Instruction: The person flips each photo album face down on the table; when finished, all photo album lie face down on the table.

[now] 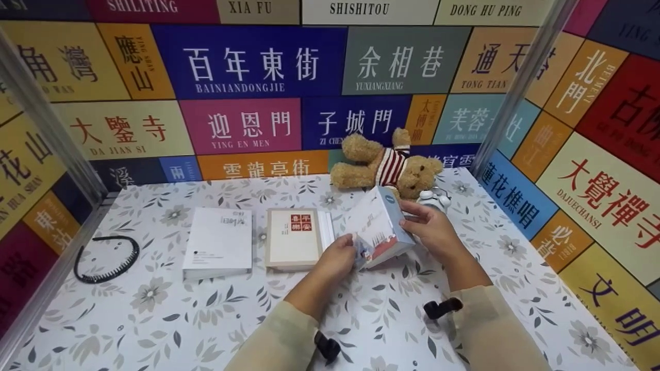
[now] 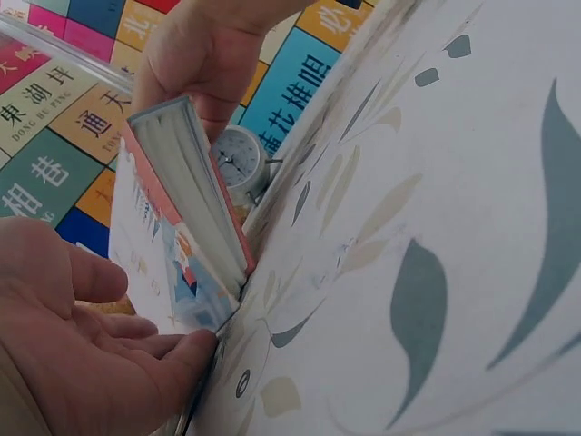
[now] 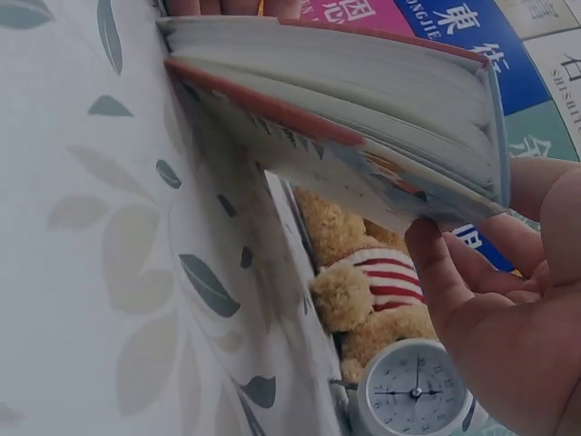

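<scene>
Tilted book (image 1: pixel 374 224) between the hands, its spine at the right hand (image 1: pixel 428 224)

A flower-patterned table (image 1: pixel 175 314) lies under both forearms. Beyond the hands, a teddy bear (image 1: pixel 394 167) lies on its side. The tilted book has its long axis running near to far between the hands: the raised spine faces the right hand, and the low page-opening edge faces the left hand (image 1: pixel 337 257). The right hand is the nearer to the spine and grips it between thumb and fingers. The left hand is loosely spread, fingertips at the low near corner; I cannot tell whether they bear any weight. A white book (image 1: pixel 219 239) lies farther out to the left hand's left, with a cream book (image 1: pixel 291 242) just beside that hand. A black headband (image 1: pixel 105 277) rests well apart, farthest left. Smallest, an alarm clock (image 1: pixel 435 200) stands just beyond the right hand.
</scene>
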`<state>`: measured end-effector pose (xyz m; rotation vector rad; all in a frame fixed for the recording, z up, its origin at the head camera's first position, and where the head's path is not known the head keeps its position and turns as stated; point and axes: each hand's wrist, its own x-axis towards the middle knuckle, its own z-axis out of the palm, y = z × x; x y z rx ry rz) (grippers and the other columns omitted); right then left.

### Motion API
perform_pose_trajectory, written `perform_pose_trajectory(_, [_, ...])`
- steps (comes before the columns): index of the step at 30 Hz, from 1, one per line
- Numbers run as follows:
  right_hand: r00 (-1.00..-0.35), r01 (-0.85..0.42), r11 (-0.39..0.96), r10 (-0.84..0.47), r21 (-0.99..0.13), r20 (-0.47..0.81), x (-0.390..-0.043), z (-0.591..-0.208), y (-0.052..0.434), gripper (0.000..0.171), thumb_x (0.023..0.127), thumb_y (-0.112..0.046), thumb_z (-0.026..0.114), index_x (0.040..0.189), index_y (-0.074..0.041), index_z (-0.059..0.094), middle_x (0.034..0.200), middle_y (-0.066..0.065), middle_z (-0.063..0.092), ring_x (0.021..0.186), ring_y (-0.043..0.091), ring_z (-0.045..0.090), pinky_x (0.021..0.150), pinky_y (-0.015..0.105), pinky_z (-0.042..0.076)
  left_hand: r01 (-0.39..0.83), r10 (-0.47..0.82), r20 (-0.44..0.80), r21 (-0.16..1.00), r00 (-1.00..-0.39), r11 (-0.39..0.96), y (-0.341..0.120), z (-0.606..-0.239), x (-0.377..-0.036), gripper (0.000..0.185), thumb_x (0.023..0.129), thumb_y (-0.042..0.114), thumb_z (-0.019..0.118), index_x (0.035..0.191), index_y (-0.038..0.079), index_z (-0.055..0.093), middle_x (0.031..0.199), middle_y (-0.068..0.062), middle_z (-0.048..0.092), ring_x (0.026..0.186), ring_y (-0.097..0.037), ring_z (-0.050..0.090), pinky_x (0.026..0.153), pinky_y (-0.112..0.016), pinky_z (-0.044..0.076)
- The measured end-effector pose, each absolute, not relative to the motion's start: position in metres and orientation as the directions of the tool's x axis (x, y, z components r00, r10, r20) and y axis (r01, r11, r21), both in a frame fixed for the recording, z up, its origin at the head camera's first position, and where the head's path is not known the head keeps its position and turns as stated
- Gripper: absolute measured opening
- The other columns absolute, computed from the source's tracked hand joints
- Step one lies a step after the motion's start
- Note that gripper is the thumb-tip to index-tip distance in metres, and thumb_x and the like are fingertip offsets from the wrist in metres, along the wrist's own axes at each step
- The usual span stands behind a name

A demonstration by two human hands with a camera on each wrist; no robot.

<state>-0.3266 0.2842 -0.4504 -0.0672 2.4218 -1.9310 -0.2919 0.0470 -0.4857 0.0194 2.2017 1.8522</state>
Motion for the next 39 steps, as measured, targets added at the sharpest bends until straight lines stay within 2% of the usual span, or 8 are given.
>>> perform_pose_trajectory(4, [-0.999, 0.034, 0.297, -0.029, -0.954, -0.044, -0.332, -0.459, 0.292, 0.061, 0.089, -0.017, 0.072, 0.145, -0.011, 0.049, 0.148, 0.007, 0.052, 0.134, 0.026, 0.051, 0.097, 0.019, 0.047, -0.165, 0.151, -0.194, 0.969, -0.969, 0.185, 0.048, -0.487, -0.292, 0.055, 0.097, 0.016, 0.044, 0.150, 0.005, 0.040, 0.155, -0.015, 0.042, 0.147, -0.031, 0.034, 0.124, -0.043, 0.025])
perform_pose_trajectory(12, [-0.992, 0.110, 0.361, -0.015, -0.926, -0.124, -0.337, -0.470, 0.302, 0.061, 0.088, -0.020, 0.074, 0.144, -0.014, 0.050, 0.149, 0.008, 0.051, 0.138, 0.025, 0.047, 0.112, 0.036, 0.041, -0.171, 0.137, -0.201, 0.964, -0.970, 0.204, 0.048, -0.486, -0.293, 0.057, 0.098, 0.019, 0.045, 0.152, 0.006, 0.036, 0.157, -0.014, 0.040, 0.149, -0.031, 0.031, 0.125, -0.043, 0.021])
perform_pose_trajectory(16, [-0.987, 0.134, 0.373, -0.034, -0.918, -0.158, -0.338, -0.474, 0.304, 0.063, 0.088, -0.019, 0.074, 0.145, -0.013, 0.049, 0.150, 0.011, 0.050, 0.138, 0.027, 0.047, 0.109, 0.034, 0.044, -0.197, 0.131, -0.220, 0.966, -0.967, 0.169, 0.047, -0.485, -0.293, 0.057, 0.099, 0.021, 0.045, 0.154, 0.009, 0.034, 0.159, -0.010, 0.038, 0.151, -0.028, 0.028, 0.126, -0.042, 0.019])
perform_pose_trajectory(21, [-0.983, 0.108, 0.435, -0.088, -0.894, -0.162, -0.339, -0.479, 0.306, 0.063, 0.090, -0.019, 0.072, 0.146, -0.009, 0.047, 0.149, 0.018, 0.049, 0.136, 0.033, 0.048, 0.102, 0.033, 0.052, -0.185, 0.146, -0.204, 0.974, -0.968, 0.130, 0.045, -0.484, -0.293, 0.058, 0.099, 0.019, 0.045, 0.154, 0.008, 0.031, 0.161, -0.012, 0.033, 0.152, -0.029, 0.025, 0.126, -0.044, 0.017])
perform_pose_trajectory(27, [-0.981, 0.122, 0.451, -0.078, -0.884, -0.175, -0.342, -0.478, 0.304, 0.060, 0.089, -0.018, 0.072, 0.145, -0.011, 0.050, 0.148, 0.017, 0.050, 0.136, 0.032, 0.048, 0.107, 0.040, 0.049, -0.169, 0.158, -0.185, 0.979, -0.970, 0.113, 0.040, -0.480, -0.296, 0.057, 0.099, 0.018, 0.045, 0.154, 0.006, 0.032, 0.160, -0.013, 0.035, 0.151, -0.030, 0.026, 0.126, -0.044, 0.019])
perform_pose_trajectory(32, [-0.984, 0.115, 0.461, -0.071, -0.880, -0.165, -0.345, -0.470, 0.296, 0.060, 0.090, -0.018, 0.070, 0.146, -0.011, 0.048, 0.147, 0.014, 0.052, 0.136, 0.030, 0.049, 0.108, 0.040, 0.047, -0.174, 0.140, -0.185, 0.981, -0.973, 0.083, 0.036, -0.474, -0.298, 0.056, 0.099, 0.020, 0.048, 0.152, 0.005, 0.035, 0.157, -0.012, 0.039, 0.149, -0.029, 0.031, 0.125, -0.043, 0.022])
perform_pose_trajectory(35, [-0.988, 0.074, 0.440, -0.088, -0.895, -0.125, -0.344, -0.461, 0.282, 0.059, 0.091, -0.021, 0.069, 0.145, -0.010, 0.048, 0.145, 0.013, 0.054, 0.133, 0.028, 0.053, 0.107, 0.038, 0.048, -0.132, 0.122, -0.140, 0.989, -0.983, 0.074, 0.032, -0.470, -0.300, 0.056, 0.098, 0.019, 0.049, 0.151, 0.003, 0.037, 0.155, -0.014, 0.042, 0.147, -0.029, 0.035, 0.123, -0.042, 0.027])
perform_pose_trajectory(39, [-0.993, 0.023, 0.354, -0.104, -0.935, -0.064, -0.341, -0.453, 0.254, 0.051, 0.091, -0.023, 0.071, 0.138, -0.008, 0.056, 0.132, 0.014, 0.062, 0.117, 0.024, 0.061, 0.099, 0.036, 0.053, -0.027, 0.070, -0.032, 0.997, -0.997, 0.075, 0.014, -0.466, -0.303, 0.054, 0.098, 0.017, 0.051, 0.149, 0.002, 0.040, 0.151, -0.014, 0.048, 0.143, -0.029, 0.043, 0.120, -0.041, 0.033])
